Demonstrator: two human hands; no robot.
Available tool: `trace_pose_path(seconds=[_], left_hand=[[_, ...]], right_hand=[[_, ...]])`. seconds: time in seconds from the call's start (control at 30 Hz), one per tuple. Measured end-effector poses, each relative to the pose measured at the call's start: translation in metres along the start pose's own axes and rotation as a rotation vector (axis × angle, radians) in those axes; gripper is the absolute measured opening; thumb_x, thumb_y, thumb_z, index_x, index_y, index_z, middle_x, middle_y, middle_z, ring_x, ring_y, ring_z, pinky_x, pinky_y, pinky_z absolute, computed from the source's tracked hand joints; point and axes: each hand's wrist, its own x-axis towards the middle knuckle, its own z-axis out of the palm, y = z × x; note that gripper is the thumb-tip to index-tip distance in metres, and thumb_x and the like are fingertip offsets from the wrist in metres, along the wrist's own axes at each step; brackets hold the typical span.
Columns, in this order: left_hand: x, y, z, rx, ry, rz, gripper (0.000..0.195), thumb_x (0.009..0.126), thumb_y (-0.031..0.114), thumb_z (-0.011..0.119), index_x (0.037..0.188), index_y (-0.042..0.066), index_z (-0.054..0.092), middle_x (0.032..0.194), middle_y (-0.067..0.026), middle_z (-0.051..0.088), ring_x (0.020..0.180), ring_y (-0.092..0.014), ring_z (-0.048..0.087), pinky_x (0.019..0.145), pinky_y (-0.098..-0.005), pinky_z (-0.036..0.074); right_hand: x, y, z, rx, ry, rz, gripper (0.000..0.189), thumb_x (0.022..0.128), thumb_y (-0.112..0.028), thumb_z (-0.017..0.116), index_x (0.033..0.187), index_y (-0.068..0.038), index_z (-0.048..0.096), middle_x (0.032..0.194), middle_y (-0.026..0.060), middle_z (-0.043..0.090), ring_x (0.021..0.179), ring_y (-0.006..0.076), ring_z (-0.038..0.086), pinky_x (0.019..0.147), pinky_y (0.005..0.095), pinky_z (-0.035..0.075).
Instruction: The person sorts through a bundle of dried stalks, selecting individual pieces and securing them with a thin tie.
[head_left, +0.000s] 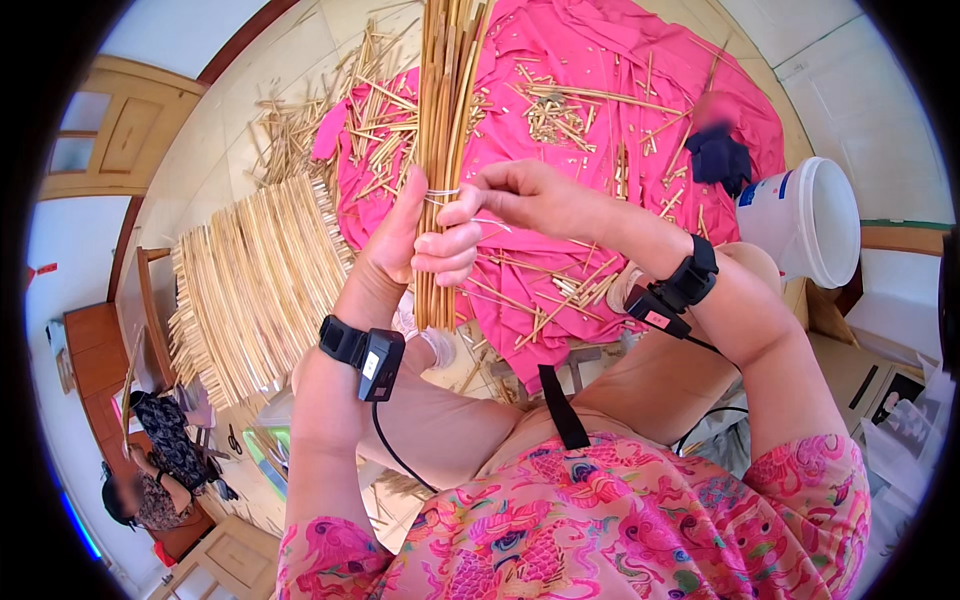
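Note:
A long bundle of thin straw-coloured stalks (448, 90) stands lengthwise in front of me. My left hand (395, 241) wraps around it near its lower end, the thumb on one side and the fingers across the front. Thin white string (442, 193) crosses the stalks just above those fingers, and a loose end sticks out to the right. From the right, my right hand (536, 196) pinches at the string with thumb and forefinger, close to the left fingertips. The exact grip point is partly hidden by the fingers.
Pink cloth (517, 150) covers the floor ahead, strewn with short cut stalk pieces (559, 124). A large layered stack of stalks (255, 292) lies left. A white plastic bucket (795, 217) lies tilted right, beside dark blue fabric (718, 159). Another person (161, 495) sits far left, near scissors (235, 439).

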Motion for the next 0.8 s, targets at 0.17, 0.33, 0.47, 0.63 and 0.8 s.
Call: trace_pose_path(seconds=[0.17,0.33,0.47,0.63,0.8], left_hand=[[-0.002,0.002,0.001,-0.079,-0.13,0.049,0.052,0.081,0.066,0.041,0.073,0.015,0.036,0.049,0.0107,0.034,0.036,-0.001,0.034,0.043,-0.0205,0.04],[-0.004,0.004,0.013,-0.053,-0.275,0.048,0.053,0.08,0.066,0.045,0.073,0.015,0.036,0.049,0.0103,0.037,0.036,-0.002,0.038,0.042,-0.0208,0.042],[-0.008,0.0,0.017,-0.085,-0.289,0.028,0.053,0.08,0.065,0.047,0.072,0.013,0.036,0.049,0.0087,0.04,0.037,-0.003,0.041,0.041,-0.0223,0.043],[-0.003,-0.005,0.027,-0.138,-0.399,-0.027,0.049,0.083,0.054,0.056,0.066,0.011,0.038,0.047,0.0032,0.042,0.034,-0.008,0.04,0.035,-0.0253,0.043],[-0.003,-0.007,0.036,-0.148,-0.473,-0.045,0.054,0.077,0.058,0.059,0.066,0.009,0.039,0.047,0.0035,0.042,0.036,-0.006,0.04,0.034,-0.0242,0.041]], right_hand=[[-0.002,-0.009,-0.017,-0.153,0.101,0.14,0.015,0.093,-0.016,0.05,0.097,-0.003,0.057,0.074,-0.0056,0.048,0.063,0.0016,0.04,0.053,0.0186,0.034],[0.003,-0.005,-0.012,-0.143,0.314,0.037,0.022,0.09,-0.017,0.054,0.108,-0.005,0.057,0.076,-0.0028,0.054,0.064,0.0037,0.045,0.056,0.0198,0.038],[0.001,-0.042,-0.004,0.074,0.111,0.083,0.033,0.088,-0.017,0.056,0.119,-0.006,0.053,0.081,0.0014,0.061,0.07,0.0065,0.051,0.062,0.0232,0.042],[0.003,-0.041,0.008,0.229,-0.153,0.032,0.046,0.094,-0.018,0.047,0.136,-0.006,0.034,0.105,0.0037,0.055,0.078,0.007,0.053,0.065,0.021,0.043],[0.0,-0.054,0.017,0.379,-0.276,0.184,0.042,0.094,-0.015,0.047,0.133,-0.004,0.038,0.107,0.0042,0.055,0.073,0.0079,0.054,0.064,0.022,0.044]])
